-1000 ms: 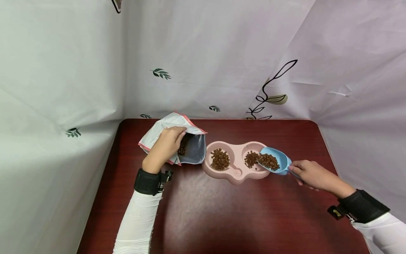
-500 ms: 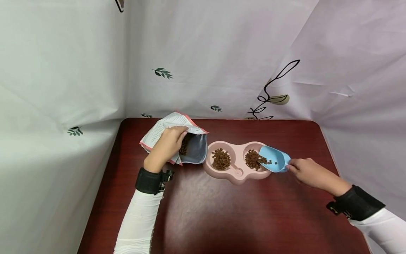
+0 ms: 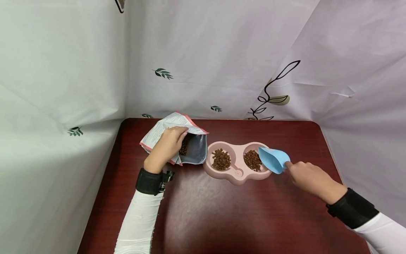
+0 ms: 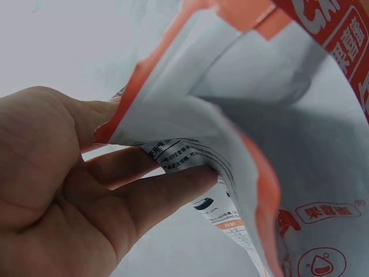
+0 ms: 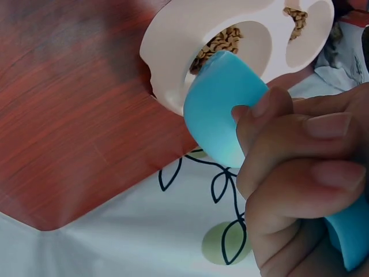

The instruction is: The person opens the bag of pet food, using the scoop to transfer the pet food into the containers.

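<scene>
My left hand (image 3: 166, 146) pinches the top edge of an open pet food bag (image 3: 155, 132). In the left wrist view the thumb and fingers hold the bag's red-edged rim (image 4: 155, 57); brown kibble shows inside the bag in the head view. My right hand (image 3: 312, 178) grips the handle of a blue scoop (image 3: 275, 159), tilted over the right bowl of a pink double pet bowl (image 3: 236, 179). Kibble (image 3: 252, 160) lies in that right bowl, and more kibble (image 3: 221, 159) is in the left one. In the right wrist view the fingers curl round the scoop's handle (image 5: 349, 236).
The pink double bowl stands on a dark red table (image 3: 222, 218), its left end beside the bag's mouth. White cloth with leaf prints (image 3: 206, 63) hangs behind the table and at both sides.
My right hand has tipped the blue scoop over, and its kibble has slid into the right bowl, where the pile has grown. My left hand stays on the bag.
</scene>
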The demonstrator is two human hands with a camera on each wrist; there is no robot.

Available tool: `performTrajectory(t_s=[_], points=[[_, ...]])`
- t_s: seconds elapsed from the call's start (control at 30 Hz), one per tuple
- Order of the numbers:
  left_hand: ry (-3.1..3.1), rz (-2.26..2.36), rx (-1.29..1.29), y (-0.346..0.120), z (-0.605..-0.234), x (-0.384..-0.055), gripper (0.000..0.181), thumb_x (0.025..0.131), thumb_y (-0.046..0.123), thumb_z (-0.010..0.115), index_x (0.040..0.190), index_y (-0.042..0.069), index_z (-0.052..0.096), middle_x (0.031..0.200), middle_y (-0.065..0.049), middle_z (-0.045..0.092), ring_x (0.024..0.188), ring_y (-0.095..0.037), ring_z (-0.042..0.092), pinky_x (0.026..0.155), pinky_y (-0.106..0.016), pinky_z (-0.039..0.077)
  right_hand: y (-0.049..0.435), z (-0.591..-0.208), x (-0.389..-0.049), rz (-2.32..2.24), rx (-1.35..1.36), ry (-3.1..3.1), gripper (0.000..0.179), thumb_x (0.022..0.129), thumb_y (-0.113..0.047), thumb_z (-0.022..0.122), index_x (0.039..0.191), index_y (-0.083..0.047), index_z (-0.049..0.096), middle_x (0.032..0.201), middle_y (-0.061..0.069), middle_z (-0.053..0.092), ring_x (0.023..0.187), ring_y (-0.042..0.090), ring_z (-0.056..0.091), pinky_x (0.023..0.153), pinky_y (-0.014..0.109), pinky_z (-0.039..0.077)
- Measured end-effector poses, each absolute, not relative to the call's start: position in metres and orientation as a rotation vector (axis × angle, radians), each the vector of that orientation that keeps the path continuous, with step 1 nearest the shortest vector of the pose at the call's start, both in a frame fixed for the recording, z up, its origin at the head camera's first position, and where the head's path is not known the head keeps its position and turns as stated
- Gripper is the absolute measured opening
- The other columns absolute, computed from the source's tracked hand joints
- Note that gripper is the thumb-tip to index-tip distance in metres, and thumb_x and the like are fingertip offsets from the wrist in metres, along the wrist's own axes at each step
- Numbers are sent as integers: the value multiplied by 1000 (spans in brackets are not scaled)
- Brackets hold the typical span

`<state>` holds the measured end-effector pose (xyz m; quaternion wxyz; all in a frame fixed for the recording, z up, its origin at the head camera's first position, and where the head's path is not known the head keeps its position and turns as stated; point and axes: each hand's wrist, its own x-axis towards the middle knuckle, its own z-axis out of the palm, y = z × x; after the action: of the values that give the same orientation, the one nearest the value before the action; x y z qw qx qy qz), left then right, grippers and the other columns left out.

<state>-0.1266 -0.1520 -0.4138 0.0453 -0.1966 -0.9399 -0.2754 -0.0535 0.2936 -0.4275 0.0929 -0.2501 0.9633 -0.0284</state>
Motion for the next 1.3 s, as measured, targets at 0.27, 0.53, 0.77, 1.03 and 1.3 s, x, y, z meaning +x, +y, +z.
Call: performTrajectory(t_s=[0.27,0.53,0.77,1.03,1.3], points=[[-2867,-843,-600,-152,-413,-126,28,100,10,53,122,-2,66,120,-21,68,115,-33,60,96,-49,51,295,-425,-52,-154,-718,2862,13,91,-10,65,86,-3,55,55,-2,42,42,9,38,37,25,31],[-2864,-847,-605,-152,-414,-125,28,100,10,53,122,-3,66,120,-21,68,115,-33,60,96,-50,51,305,-418,-60,-449,-620,2852,13,97,-13,58,88,-4,56,61,-3,41,50,9,37,47,27,36],[-2857,-846,-613,-152,-415,-126,28,100,10,53,122,-2,65,120,-20,68,116,-32,60,97,-49,51,325,-417,-68,-657,-464,2855,28,104,-30,47,83,-15,56,56,-4,47,44,10,42,45,29,39],[-2861,-844,-616,-152,-415,-125,28,100,10,53,121,-2,66,119,-20,68,113,-32,61,95,-49,52,337,-425,-71,-1035,-276,2713,33,105,-36,38,97,-11,58,64,9,55,39,18,46,36,32,42],[-2853,-853,-625,-150,-414,-123,27,100,10,53,121,-2,66,118,-20,68,111,-32,62,93,-49,53,337,-457,-67,-1616,-95,2502,40,107,-33,33,109,3,52,65,3,52,39,18,45,30,43,37]])
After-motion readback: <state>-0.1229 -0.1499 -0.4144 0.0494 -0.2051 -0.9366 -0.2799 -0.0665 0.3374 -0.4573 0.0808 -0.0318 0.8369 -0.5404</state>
